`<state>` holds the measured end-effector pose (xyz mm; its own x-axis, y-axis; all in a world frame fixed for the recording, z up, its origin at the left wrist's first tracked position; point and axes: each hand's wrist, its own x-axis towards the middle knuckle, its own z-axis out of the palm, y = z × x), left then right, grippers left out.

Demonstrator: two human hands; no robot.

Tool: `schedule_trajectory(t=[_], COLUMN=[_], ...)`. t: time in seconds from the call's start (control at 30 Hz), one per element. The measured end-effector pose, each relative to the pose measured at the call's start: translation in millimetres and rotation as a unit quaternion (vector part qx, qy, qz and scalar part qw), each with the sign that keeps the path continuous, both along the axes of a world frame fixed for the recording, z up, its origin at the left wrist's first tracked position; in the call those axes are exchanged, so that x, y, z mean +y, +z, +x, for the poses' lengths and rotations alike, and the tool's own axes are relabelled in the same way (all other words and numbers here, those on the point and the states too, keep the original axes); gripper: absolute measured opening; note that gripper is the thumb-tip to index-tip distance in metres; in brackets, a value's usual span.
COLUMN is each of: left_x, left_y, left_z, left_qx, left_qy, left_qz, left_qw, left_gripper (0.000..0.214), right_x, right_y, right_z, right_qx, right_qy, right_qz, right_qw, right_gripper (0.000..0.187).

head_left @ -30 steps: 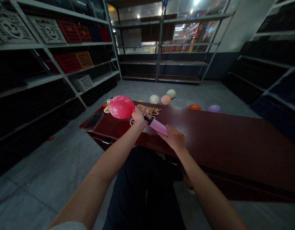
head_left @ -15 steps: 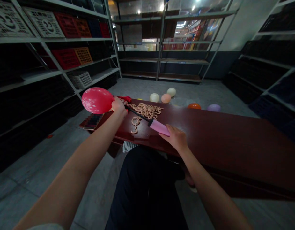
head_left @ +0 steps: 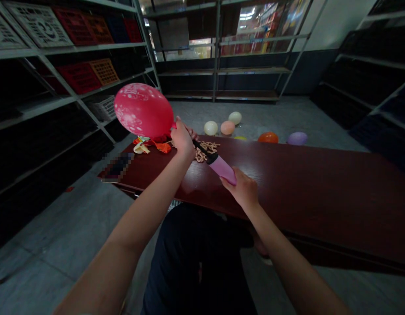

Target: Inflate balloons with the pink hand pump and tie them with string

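Observation:
A red balloon with white print is inflated and sits on the tip of a pink hand pump. My left hand is closed round the balloon's neck at the pump's black nozzle. My right hand grips the pump's pink barrel lower down, above the dark red table. A heap of tan rubber bands lies on the table just behind the pump.
Flat uninflated balloons lie at the table's left end. Several inflated balloons rest on the floor beyond the table. Metal shelves with crates line the left, and dark shelves stand at the right and back.
The balloon has grown larger and now sits higher. My left hand drew back toward the pump barrel after stretching out to the left. My right hand stayed on the barrel.

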<state>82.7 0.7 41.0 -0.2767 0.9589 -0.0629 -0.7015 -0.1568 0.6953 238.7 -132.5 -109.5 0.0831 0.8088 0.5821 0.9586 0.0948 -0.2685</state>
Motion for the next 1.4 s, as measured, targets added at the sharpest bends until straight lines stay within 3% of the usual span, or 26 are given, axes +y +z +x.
schedule_trajectory(t=[0.13,0.23,0.53,0.67,0.87,1.0,1.23,1.4], left_x=[-23,-29,-17,-13,-1,8,14,12], left_y=[-22.6,-31.7,-50.0,-42.7,-15.5,2.7,22.0,15.1], left_z=[31,36,-17,-43,-90,-104,-69,-23], left_qx=[0.015,0.017,0.006,-0.002,-0.012,-0.011,-0.005,-0.001], left_qy=[-0.034,-0.035,0.007,0.038,0.053,0.056,0.068,0.035], left_qz=[-0.003,-0.009,-0.104,-0.124,-0.107,-0.088,-0.007,0.008], left_qw=[0.999,0.999,0.995,0.992,0.993,0.995,0.998,0.999], left_gripper=[0.054,0.054,0.044,0.044,0.040,0.044,0.048,0.050], right_x=[0,0,-2,-5,-8,-7,-3,0], right_y=[-0.4,-0.1,0.6,0.9,1.9,-0.7,-3.2,-2.3], right_z=[0,0,-8,-9,-8,-6,-1,1], right_qx=[0.002,0.000,-0.057,-0.071,-0.070,-0.051,-0.020,0.005], right_qy=[-0.012,-0.018,0.044,0.054,0.080,0.095,0.041,0.016], right_qz=[-0.018,-0.026,-0.028,-0.030,-0.015,-0.005,0.013,0.010], right_qw=[1.000,1.000,0.997,0.996,0.994,0.994,0.999,1.000], right_gripper=[0.048,0.049,0.047,0.049,0.046,0.047,0.045,0.043])
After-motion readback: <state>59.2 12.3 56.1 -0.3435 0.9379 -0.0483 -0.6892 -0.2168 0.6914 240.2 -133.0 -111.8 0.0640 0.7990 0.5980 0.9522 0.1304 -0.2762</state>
